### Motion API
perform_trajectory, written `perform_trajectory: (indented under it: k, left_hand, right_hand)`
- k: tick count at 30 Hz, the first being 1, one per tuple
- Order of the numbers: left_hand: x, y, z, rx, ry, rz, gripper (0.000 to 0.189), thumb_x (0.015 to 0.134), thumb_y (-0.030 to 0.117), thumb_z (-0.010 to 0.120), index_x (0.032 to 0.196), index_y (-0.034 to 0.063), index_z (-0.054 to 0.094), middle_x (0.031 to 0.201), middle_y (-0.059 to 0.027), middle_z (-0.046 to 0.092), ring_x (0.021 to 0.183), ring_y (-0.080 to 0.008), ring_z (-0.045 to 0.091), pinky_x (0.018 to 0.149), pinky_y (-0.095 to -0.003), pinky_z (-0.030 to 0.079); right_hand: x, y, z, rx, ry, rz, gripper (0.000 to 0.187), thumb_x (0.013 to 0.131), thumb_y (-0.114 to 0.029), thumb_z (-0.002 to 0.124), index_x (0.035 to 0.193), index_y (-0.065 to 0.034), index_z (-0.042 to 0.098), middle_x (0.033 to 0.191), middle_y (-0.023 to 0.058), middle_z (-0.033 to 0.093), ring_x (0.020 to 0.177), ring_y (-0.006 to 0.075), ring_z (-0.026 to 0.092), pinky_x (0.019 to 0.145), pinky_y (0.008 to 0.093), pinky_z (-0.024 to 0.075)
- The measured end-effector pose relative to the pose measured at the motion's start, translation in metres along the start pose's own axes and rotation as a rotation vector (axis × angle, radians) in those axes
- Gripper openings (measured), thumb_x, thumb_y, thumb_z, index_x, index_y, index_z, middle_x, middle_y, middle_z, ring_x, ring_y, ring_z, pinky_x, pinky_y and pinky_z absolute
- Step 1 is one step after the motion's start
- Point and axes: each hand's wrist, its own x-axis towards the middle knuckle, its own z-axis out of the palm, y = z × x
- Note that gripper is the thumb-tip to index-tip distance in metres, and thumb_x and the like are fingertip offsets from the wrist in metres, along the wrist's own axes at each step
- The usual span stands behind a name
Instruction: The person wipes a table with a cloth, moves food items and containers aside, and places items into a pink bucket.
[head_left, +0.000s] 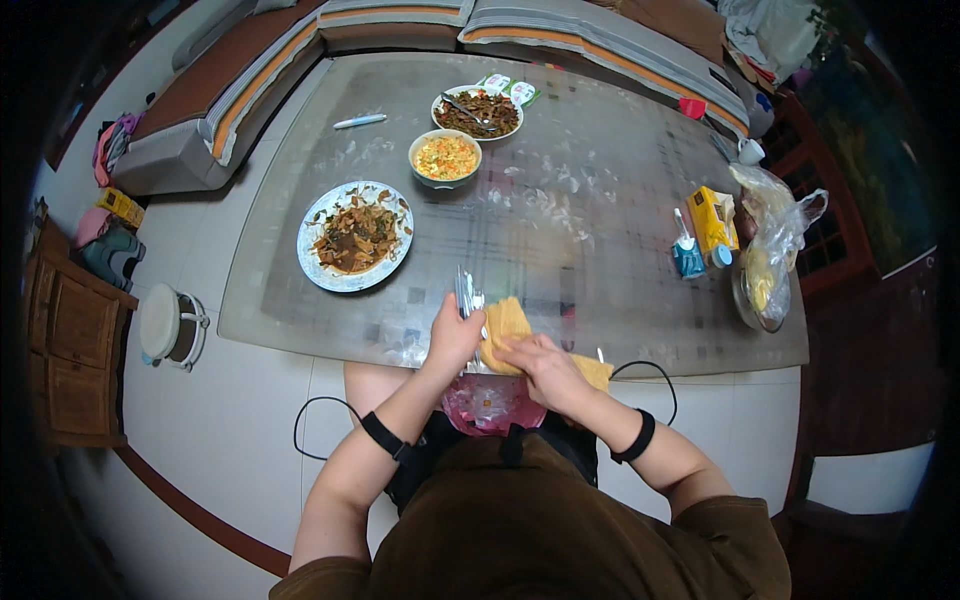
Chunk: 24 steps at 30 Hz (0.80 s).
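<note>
At the table's near edge my left hand (454, 334) grips several shiny metal utensils (466, 291), their ends pointing away from me; their exact kind is hard to tell. Just right of it, my right hand (544, 367) is on a yellow cloth (506, 324), fingers bent over it, part of the cloth hanging out toward the right. Below the edge, between my legs, is a pink plastic bag (491, 405). A white-and-blue plate of food (355, 236) stands left of my hands. Farther back are a bowl of yellow and orange food (446, 158) and a plate of dark food (477, 112) with a spoon.
The table (600, 300) has a clear cover. At its right stand a yellow tissue pack (712, 217), a blue packet (687, 256), and clear plastic bags (776, 247) over a glass bowl. A pen-like object (360, 121) lies at the back left. A round stool (160, 321) stands at left.
</note>
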Motion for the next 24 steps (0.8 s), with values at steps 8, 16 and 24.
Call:
perform_trajectory:
  k: [8, 16, 24]
  left_hand:
    - [-0.034, -0.011, 0.018, -0.143, 0.042, 0.12, 0.014, 0.087, 0.008, 0.056, 0.098, 0.0039, 0.048, 0.071, -0.0048, 0.056, 0.053, -0.0111, 0.053, 0.047, -0.0282, 0.043]
    - [-0.034, -0.012, 0.034, -0.197, 0.011, 0.2, 0.02, 0.087, 0.007, 0.055, 0.106, 0.0032, 0.049, 0.08, -0.0044, 0.059, 0.061, -0.0107, 0.055, 0.052, -0.0261, 0.045]
    - [-0.037, 0.013, 0.073, -0.059, -0.09, 0.089, 0.019, 0.086, 0.009, 0.056, 0.104, 0.0036, 0.052, 0.076, -0.0051, 0.059, 0.063, -0.0127, 0.056, 0.056, -0.0291, 0.046]
  right_hand:
    - [0.01, 0.018, -0.03, -0.032, 0.35, 0.171, 0.045, 0.072, 0.006, 0.05, 0.107, -0.0135, 0.071, 0.117, 0.0131, 0.065, 0.104, 0.0327, 0.058, 0.093, 0.0386, 0.0481]
    - [-0.028, 0.012, 0.004, 0.164, 0.199, 0.129, 0.045, 0.068, 0.008, 0.051, 0.099, -0.0142, 0.073, 0.111, 0.0109, 0.067, 0.104, 0.0317, 0.058, 0.093, 0.0384, 0.0483]
    - [-0.06, 0.117, -0.072, -0.308, 0.546, 0.585, 0.049, 0.07, 0.002, 0.051, 0.117, -0.0066, 0.064, 0.113, 0.0184, 0.064, 0.102, 0.0383, 0.058, 0.099, 0.0406, 0.0412]
